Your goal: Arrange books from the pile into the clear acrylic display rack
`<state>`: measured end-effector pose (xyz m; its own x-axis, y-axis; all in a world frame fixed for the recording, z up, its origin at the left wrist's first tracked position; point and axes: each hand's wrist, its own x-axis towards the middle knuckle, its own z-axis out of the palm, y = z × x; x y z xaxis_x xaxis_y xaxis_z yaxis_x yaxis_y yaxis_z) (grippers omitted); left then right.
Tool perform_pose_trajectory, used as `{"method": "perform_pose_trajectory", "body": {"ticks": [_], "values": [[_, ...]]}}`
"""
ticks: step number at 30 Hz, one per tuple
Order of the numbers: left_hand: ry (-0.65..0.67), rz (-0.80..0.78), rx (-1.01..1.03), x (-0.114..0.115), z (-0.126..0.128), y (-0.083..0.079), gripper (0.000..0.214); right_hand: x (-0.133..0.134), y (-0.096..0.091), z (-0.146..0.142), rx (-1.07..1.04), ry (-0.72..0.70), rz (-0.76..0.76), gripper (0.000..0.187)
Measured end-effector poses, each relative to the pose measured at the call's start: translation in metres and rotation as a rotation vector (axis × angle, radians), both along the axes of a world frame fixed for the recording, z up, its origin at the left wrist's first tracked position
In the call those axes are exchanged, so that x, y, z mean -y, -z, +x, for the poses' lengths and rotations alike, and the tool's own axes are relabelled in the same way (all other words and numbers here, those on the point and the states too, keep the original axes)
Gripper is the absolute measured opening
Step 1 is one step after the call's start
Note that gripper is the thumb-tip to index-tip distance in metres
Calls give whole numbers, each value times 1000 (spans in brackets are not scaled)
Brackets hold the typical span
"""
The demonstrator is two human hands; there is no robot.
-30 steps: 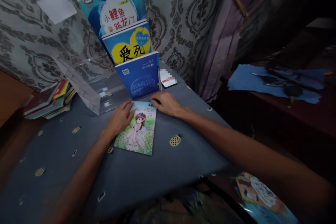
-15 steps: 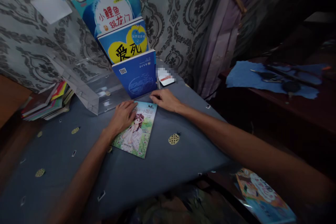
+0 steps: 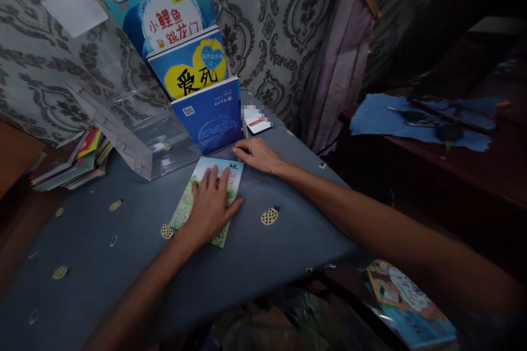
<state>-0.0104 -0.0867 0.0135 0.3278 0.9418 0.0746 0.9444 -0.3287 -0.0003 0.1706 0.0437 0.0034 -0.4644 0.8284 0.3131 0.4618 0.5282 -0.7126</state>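
Observation:
My left hand (image 3: 211,205) lies palm down with fingers spread on a small paperback book (image 3: 184,208), covering most of its illustrated cover. The book rests flat on the grey tablecloth (image 3: 247,252). Just beyond its upper right corner, my right hand (image 3: 257,154) rests on the table, fingers curled in, and nothing shows in them. Its fingertips are close to the lower edge of a blue book (image 3: 214,120). That one stands upright in a clear acrylic stand (image 3: 138,156), in front of a book with a yellow heart (image 3: 197,74) and a tall teal book (image 3: 177,11).
A stack of books (image 3: 68,162) lies left of the stand. Behind my right hand is a small white-faced flat item (image 3: 260,123), partly pixelated. Tools lie on a blue cloth (image 3: 370,118) at right. Another colourful book (image 3: 415,301) is low at the right, below the table edge.
My left hand has moved from the book's left edge onto the middle of its cover, fingers spreading. My right hand stays in place. The view has shifted slightly.

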Motion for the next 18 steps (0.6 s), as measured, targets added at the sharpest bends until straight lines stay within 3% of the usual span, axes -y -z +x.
{"method": "perform_pose_trajectory", "body": {"ticks": [3, 8, 18], "values": [[-67, -24, -40, 9, -8, 0, 71, 4, -4, 1, -2, -27, -55, 25], [40, -154, -85, 13, -21, -12, 66, 10, -9, 0, -3, -100, -133, 29], [214, -238, -79, -1, -43, -24, 65, 12, -6, -3, -22, -91, -66, 32]]}}
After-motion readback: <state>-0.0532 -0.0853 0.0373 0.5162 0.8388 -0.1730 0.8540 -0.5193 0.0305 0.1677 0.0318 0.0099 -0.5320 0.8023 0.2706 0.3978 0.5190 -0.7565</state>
